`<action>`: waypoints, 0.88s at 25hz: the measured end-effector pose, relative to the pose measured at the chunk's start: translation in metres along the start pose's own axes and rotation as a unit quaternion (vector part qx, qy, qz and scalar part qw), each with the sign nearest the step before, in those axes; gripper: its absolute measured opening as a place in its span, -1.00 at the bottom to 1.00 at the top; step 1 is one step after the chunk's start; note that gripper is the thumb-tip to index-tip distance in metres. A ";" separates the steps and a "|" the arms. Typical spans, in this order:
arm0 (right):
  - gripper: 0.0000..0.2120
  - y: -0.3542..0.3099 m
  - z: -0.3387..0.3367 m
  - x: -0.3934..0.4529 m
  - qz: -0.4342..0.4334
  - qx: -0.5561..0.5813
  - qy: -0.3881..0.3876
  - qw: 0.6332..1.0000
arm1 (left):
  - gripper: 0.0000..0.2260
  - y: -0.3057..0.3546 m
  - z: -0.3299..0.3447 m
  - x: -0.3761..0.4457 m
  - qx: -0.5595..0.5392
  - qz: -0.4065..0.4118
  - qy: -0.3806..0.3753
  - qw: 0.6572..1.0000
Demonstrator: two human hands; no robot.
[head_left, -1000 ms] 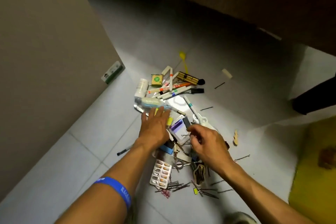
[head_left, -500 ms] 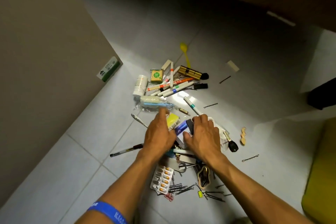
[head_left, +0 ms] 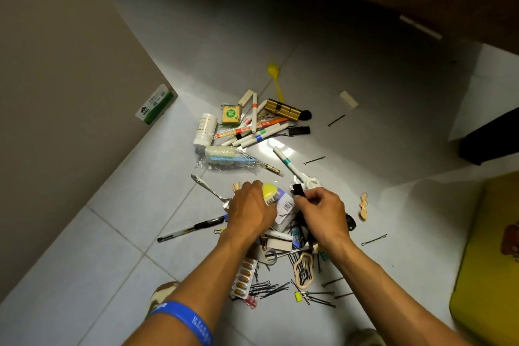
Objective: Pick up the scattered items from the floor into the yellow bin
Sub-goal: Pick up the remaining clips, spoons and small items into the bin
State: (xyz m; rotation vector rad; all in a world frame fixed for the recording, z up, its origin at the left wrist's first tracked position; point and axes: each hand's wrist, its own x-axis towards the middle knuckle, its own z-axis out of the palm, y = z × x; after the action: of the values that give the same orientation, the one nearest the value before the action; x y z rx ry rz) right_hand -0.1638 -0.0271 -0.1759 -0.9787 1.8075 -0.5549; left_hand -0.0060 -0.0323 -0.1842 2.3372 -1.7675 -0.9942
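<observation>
A heap of small items lies on the grey tiled floor: markers [head_left: 261, 135], a white pill bottle [head_left: 206, 128], a metal spoon [head_left: 211, 190], a black pen [head_left: 191, 230], a blister pack of capsules [head_left: 243, 278] and several hairpins [head_left: 269, 288]. My left hand [head_left: 248, 212] grips a yellow rounded item [head_left: 271, 191] in the middle of the heap. My right hand [head_left: 323, 209] pinches a small black clip [head_left: 298, 190] beside a barcoded packet [head_left: 285, 203]. The yellow bin [head_left: 486, 275] stands at the right edge, partly cut off.
A beige wall or cabinet side [head_left: 70, 93] rises on the left, with a green-and-white box [head_left: 156, 104] at its foot. A yellow plastic spoon [head_left: 276, 81] and a white eraser [head_left: 348, 99] lie farther out. A dark object [head_left: 488, 143] sits at the right.
Both hands drew back slightly from the far side of the heap and closed: the left now grips the yellow item, the right pinches the black clip. The view tilted a little.
</observation>
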 end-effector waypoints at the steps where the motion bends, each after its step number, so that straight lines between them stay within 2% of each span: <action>1: -0.92 0.001 -0.002 0.000 0.044 0.075 -0.007 0.996 | -0.67 0.000 -0.002 0.001 -0.039 -0.039 -0.003 0.998; 3: -0.94 0.001 -0.004 0.001 0.117 0.204 -0.024 0.972 | -0.77 0.000 -0.006 0.000 -0.101 -0.102 -0.009 0.990; 6: -0.95 0.000 -0.003 0.000 0.163 0.330 -0.026 0.929 | -0.84 -0.002 -0.008 -0.004 -0.198 -0.157 -0.018 0.967; 9: -0.90 -0.003 -0.008 0.004 0.159 0.426 -0.029 0.890 | -0.91 -0.003 -0.010 -0.011 -0.390 -0.221 -0.034 0.894; 11: -0.89 -0.006 -0.012 0.003 0.142 0.412 -0.041 0.899 | -0.90 -0.004 -0.012 -0.017 -0.462 -0.230 -0.053 0.855; 12: -0.89 -0.007 -0.013 0.000 0.131 0.384 -0.052 0.912 | -0.88 -0.003 -0.012 -0.021 -0.473 -0.221 -0.054 0.851; 15: -0.87 -0.006 -0.013 -0.015 0.114 0.275 -0.074 0.952 | -0.88 0.008 -0.018 -0.033 -0.411 -0.159 0.001 0.898; 17: -0.85 -0.010 -0.021 -0.029 0.117 0.241 -0.083 0.960 | -0.88 0.019 -0.031 -0.046 -0.382 -0.132 0.041 0.914; 20: -0.88 -0.030 -0.052 -0.054 0.079 0.238 -0.112 0.961 | -0.85 0.037 -0.054 -0.072 -0.438 -0.123 0.056 0.889; 22: -0.91 -0.050 -0.083 -0.076 0.033 0.265 -0.142 0.953 | -0.73 0.058 -0.069 -0.095 -0.484 -0.108 0.038 0.868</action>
State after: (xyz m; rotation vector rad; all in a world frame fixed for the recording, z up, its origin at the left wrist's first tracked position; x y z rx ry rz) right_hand -0.2042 0.0023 -0.0635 -0.5890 1.3275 -0.7659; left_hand -0.0332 0.0078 -0.0623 1.8395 -0.6593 -1.3548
